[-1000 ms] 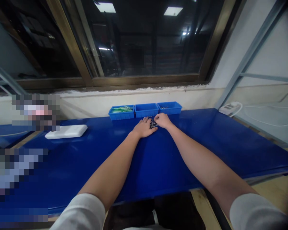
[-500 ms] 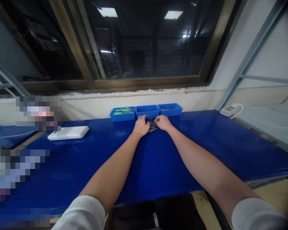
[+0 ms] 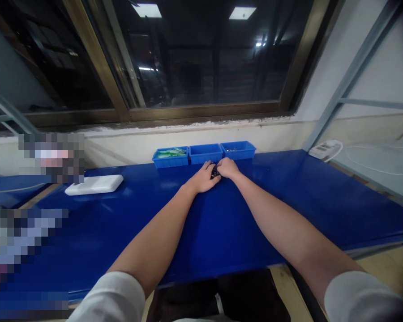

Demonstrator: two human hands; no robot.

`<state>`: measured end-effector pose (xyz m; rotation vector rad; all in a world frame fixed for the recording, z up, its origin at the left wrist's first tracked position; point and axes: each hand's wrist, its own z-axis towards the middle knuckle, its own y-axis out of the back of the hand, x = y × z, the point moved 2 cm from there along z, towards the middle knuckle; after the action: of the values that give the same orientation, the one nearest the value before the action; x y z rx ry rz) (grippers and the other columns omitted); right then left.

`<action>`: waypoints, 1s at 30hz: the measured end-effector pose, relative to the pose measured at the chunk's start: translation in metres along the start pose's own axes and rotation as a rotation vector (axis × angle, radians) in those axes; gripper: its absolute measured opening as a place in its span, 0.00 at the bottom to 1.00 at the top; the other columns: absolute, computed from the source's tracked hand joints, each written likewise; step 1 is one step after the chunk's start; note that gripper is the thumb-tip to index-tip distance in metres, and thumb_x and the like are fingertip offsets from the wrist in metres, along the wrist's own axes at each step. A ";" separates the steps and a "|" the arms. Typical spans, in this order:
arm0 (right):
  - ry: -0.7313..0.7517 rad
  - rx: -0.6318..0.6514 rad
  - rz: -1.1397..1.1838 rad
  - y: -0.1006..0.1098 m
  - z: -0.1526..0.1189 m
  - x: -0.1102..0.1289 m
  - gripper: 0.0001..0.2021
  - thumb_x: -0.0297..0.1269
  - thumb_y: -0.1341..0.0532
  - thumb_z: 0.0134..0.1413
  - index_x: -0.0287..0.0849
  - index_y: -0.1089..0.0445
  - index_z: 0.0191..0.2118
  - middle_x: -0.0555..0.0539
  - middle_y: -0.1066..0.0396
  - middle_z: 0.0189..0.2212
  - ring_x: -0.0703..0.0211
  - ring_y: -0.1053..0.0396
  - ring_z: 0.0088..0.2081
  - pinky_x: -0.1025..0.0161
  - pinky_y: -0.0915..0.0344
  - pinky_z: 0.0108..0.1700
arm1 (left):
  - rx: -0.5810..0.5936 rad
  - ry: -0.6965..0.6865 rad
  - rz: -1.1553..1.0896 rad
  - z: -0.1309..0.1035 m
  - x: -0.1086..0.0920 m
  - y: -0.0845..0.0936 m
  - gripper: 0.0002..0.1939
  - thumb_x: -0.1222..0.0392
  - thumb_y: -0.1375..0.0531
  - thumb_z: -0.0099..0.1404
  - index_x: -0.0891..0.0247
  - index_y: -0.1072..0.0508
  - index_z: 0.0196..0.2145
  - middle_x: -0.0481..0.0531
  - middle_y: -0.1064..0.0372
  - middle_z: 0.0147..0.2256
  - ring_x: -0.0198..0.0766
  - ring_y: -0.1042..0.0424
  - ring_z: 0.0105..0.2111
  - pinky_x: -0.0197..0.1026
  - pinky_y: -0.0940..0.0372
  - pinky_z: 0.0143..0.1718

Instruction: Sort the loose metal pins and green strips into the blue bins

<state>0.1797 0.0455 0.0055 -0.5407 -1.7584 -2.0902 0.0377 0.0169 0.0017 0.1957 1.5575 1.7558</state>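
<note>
A small pile of dark and shiny metal pieces (image 3: 215, 172) lies on the blue table (image 3: 215, 223), partly covered by both hands. My left hand (image 3: 204, 177) rests at the pile's left side, thumb and fingers apart around it. My right hand (image 3: 227, 168) is at the right side with its fingers curled in; what they hold, if anything, is hidden. Just behind the hands stand three blue bins in a row: the left bin (image 3: 171, 163) has green and clear packets, the middle bin (image 3: 205, 154) shows no contents, and the right bin (image 3: 245, 154) has small metal parts.
A white flat device (image 3: 97, 185) lies on the left of the table. At the far right is a white power strip (image 3: 325, 149) with a cable. A window (image 3: 204, 114) and wall stand behind the bins. Metal frames rise on both sides; blurred items are at the left edge.
My left hand has moved right, over more of the pile, and its fingers are spread wider. My right hand has come slightly nearer, and less of the pile shows.
</note>
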 end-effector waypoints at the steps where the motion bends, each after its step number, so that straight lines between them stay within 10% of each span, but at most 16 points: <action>1: -0.011 0.004 -0.016 0.000 -0.001 0.001 0.10 0.34 0.42 0.47 0.41 0.23 0.32 0.39 0.24 0.35 0.49 0.28 0.41 0.62 0.37 0.39 | -0.032 -0.008 -0.003 0.001 0.001 0.000 0.32 0.49 0.47 0.63 0.71 0.44 0.59 0.65 0.52 0.63 0.51 0.54 0.64 0.51 0.52 0.63; 10: 0.172 -0.050 0.005 -0.004 -0.002 -0.002 0.09 0.32 0.45 0.54 0.40 0.27 0.32 0.40 0.26 0.37 0.53 0.31 0.42 0.61 0.40 0.42 | -0.430 0.092 -0.047 0.006 0.016 0.006 0.18 0.64 0.49 0.65 0.68 0.34 0.52 0.61 0.34 0.51 0.44 0.34 0.52 0.46 0.40 0.56; 18: 0.370 -0.069 0.360 -0.004 -0.004 0.000 0.06 0.32 0.46 0.53 0.39 0.31 0.32 0.48 0.29 0.28 0.61 0.33 0.32 0.64 0.39 0.39 | -0.470 0.050 -0.057 0.004 0.017 0.011 0.08 0.65 0.46 0.64 0.62 0.27 0.38 0.53 0.26 0.37 0.39 0.28 0.40 0.40 0.35 0.46; 30: 0.270 -0.038 0.915 0.007 -0.011 -0.002 0.10 0.42 0.37 0.41 0.40 0.25 0.28 0.49 0.26 0.25 0.58 0.29 0.34 0.61 0.37 0.43 | -0.475 0.091 -0.065 -0.001 0.012 0.014 0.12 0.58 0.49 0.68 0.62 0.27 0.37 0.53 0.26 0.38 0.39 0.28 0.41 0.39 0.37 0.46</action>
<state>0.1847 0.0336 0.0086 -0.8263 -1.0158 -1.4474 0.0228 0.0243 0.0096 -0.1684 1.1480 2.0461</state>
